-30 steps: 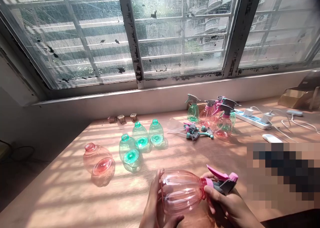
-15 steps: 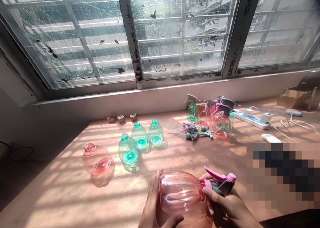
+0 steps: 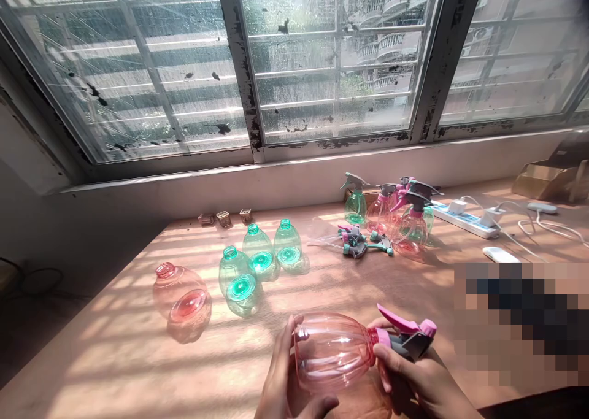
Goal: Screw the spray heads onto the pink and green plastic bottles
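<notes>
A clear pink spray bottle point(image 3: 334, 351) lies sideways between my two hands near the table's front. My left hand point(image 3: 283, 370) cups its base end, thumb below and fingers along the far side. At the neck, my right hand point(image 3: 409, 370) grips the pink collar point(image 3: 381, 338) of the grey and pink spray head point(image 3: 409, 333), whose pink trigger points up. Farther back on the left stand an open pink bottle point(image 3: 179, 296) and three open green bottles, the nearest green bottle point(image 3: 237, 284) among them. Loose spray heads point(image 3: 356, 244) lie in a pile behind.
Several spray bottles point(image 3: 409, 226) with heads stand at the back right, beside a white power strip point(image 3: 464, 219) with plugs and cables. A white mouse point(image 3: 500, 255) lies nearby. Small square pots point(image 3: 223, 218) sit along the back edge. A blurred patch point(image 3: 519, 324) covers the right.
The pink bottle has turned slightly about its length in my hands; the ridges and reflections have shifted. Both hands keep nearly the same places, and the other things stay put.
</notes>
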Demonstrator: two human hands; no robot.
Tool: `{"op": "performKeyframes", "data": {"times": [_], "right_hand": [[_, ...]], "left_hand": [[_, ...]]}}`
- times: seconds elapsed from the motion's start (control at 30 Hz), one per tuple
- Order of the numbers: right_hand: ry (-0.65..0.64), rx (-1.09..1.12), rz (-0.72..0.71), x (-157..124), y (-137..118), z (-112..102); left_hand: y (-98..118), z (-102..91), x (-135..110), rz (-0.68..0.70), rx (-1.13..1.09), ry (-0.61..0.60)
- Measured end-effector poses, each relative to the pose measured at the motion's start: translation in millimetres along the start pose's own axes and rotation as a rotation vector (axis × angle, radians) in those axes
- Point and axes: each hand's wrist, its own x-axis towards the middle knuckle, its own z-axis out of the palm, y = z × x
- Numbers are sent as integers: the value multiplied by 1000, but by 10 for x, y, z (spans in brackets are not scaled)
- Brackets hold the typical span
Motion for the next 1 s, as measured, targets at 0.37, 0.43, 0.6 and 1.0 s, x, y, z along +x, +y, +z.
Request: {"op": "performKeyframes", "data": {"times": [0.37, 0.43, 0.6, 1.0], "right_hand": [[114, -137, -51, 12, 88, -42], [90, -143, -63, 17, 97, -56], [25, -34, -16, 35, 77, -84], [-13, 4, 29, 6, 88, -98]], "left_hand": [[-35, -45, 13, -170, -160, 42], [-32, -60, 15, -170, -164, 34], [-46, -91, 14, -175, -71, -32], [-44, -95, -8, -34, 12, -73]]}}
